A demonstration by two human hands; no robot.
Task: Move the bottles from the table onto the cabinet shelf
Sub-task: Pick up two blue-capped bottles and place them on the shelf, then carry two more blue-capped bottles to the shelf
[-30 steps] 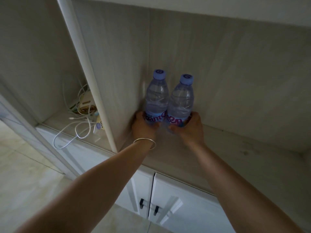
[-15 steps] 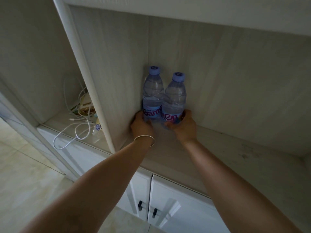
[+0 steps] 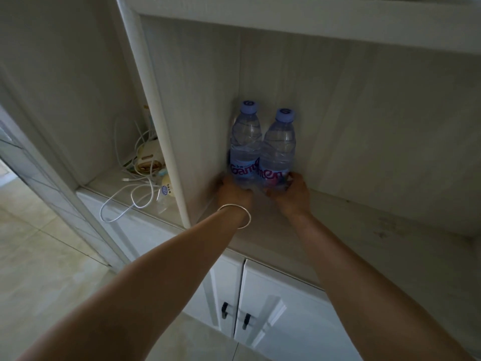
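So both hands are wrapped round the bases: left hand [image 3: 233, 190] on the left bottle [image 3: 245, 144], right hand [image 3: 294, 194] on the right bottle [image 3: 279, 152], touching, upright at 12 o'clock on the cabinet shelf [image 3: 364, 230]. Just letting go left; table's out of view.

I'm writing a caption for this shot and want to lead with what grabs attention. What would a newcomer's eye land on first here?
First, the two water bottles, the left bottle and the right bottle, standing upright side by side in the back left corner of the cabinet shelf. The left hand and right hand each grip a bottle near its base. Next, the tangle of white cables in the compartment to the left.
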